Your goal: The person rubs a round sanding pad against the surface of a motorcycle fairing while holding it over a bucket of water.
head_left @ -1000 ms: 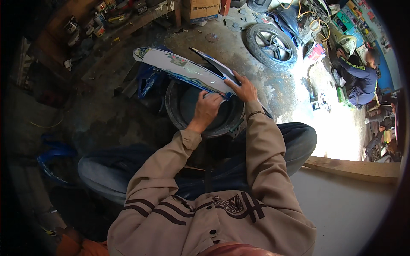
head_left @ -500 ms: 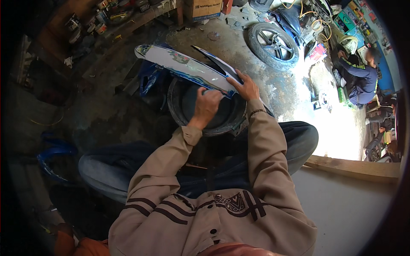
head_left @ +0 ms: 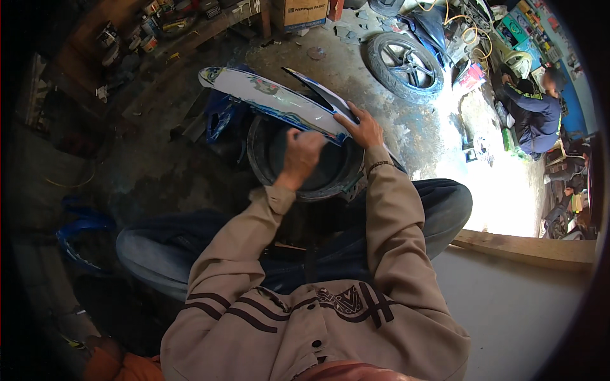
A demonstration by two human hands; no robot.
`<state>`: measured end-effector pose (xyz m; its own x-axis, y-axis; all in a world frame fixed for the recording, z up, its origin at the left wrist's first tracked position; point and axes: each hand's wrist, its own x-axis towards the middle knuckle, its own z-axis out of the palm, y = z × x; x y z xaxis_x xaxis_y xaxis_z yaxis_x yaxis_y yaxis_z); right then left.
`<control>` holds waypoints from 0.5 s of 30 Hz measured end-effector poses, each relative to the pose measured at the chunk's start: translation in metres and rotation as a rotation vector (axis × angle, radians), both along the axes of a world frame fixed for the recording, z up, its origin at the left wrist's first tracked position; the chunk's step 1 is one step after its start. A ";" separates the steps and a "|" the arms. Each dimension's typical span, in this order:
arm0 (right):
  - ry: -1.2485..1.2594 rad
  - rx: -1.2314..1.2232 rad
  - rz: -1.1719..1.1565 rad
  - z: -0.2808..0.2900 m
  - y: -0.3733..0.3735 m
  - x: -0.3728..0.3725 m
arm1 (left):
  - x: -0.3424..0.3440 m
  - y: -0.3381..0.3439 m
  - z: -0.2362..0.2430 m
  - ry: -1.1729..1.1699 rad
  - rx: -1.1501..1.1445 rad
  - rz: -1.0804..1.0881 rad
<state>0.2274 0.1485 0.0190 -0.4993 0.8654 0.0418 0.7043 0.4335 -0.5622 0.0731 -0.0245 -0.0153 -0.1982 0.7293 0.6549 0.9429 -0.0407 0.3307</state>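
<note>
A long white motorcycle body panel [head_left: 267,95] with blue-edged graphics and a dark-edged upper piece lies tilted over a dark round basin [head_left: 267,162], which has a greyish interior. My right hand [head_left: 361,130] grips the panel's right end, thumb on the white face. My left hand [head_left: 302,155], slightly blurred, is closed at the panel's lower edge, over the basin; what it holds is too hidden to name. A blue fairing piece [head_left: 222,120] sits behind the basin at the left.
A loose wheel [head_left: 405,68] lies beyond the panel, near a cardboard box [head_left: 305,16] and motorcycle parts. A co-worker [head_left: 537,111] in dark blue crouches at the right. A cluttered wooden workbench [head_left: 235,13] is at back left, another blue part [head_left: 82,228] at left, a wooden beam [head_left: 521,247] at lower right.
My left hand has shifted slightly left along the panel's lower edge and is now more blurred. The panel and my right hand have moved only a little.
</note>
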 end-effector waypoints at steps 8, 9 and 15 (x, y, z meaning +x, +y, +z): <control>-0.010 -0.022 0.010 0.000 0.002 0.001 | -0.065 -0.015 0.012 0.014 -0.079 0.068; -0.012 -0.027 0.016 0.000 0.001 0.001 | -0.072 -0.016 0.011 -0.003 -0.036 0.177; 0.004 -0.017 0.017 0.000 0.001 -0.001 | -0.006 0.000 0.003 0.049 -0.129 0.086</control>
<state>0.2268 0.1490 0.0194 -0.5135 0.8576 0.0296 0.6947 0.4357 -0.5724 0.0674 -0.0240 -0.0119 -0.2339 0.7897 0.5671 0.9561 0.0809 0.2817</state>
